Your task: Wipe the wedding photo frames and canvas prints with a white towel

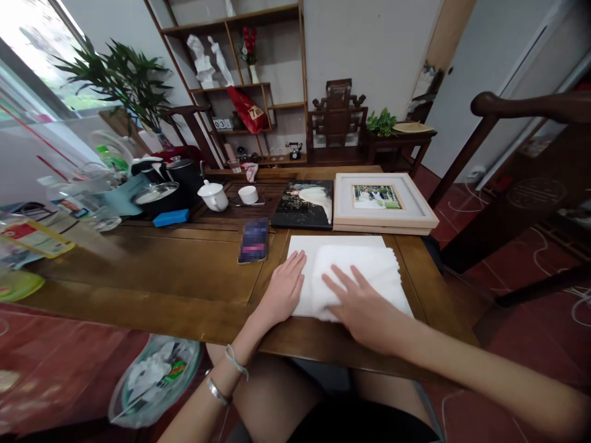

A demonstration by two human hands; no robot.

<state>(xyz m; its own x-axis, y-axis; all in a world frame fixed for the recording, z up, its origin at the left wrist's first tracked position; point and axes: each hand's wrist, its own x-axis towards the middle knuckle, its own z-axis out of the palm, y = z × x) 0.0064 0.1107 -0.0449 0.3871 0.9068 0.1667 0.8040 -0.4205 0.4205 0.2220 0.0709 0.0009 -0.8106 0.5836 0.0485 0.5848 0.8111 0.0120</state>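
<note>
A white folded cloth (369, 264) lies on the near right part of the wooden table (175, 271). My left hand (282, 288) rests flat on the cloth's left edge, fingers stretched forward. My right hand (360, 304) lies flat across the cloth's near middle, fingers spread and pointing left and away. Neither hand holds anything. A phone (253, 240) lies face up just beyond my left hand.
Behind the cloth sit a framed photo (382, 201) and a dark photo print (305, 205). A tea tray with a white teapot (213, 195), cup (248, 194) and black kettle (185, 174) stands further left. A bin with rubbish (154, 378) is under the table's near edge. A wooden chair (521, 160) is at right.
</note>
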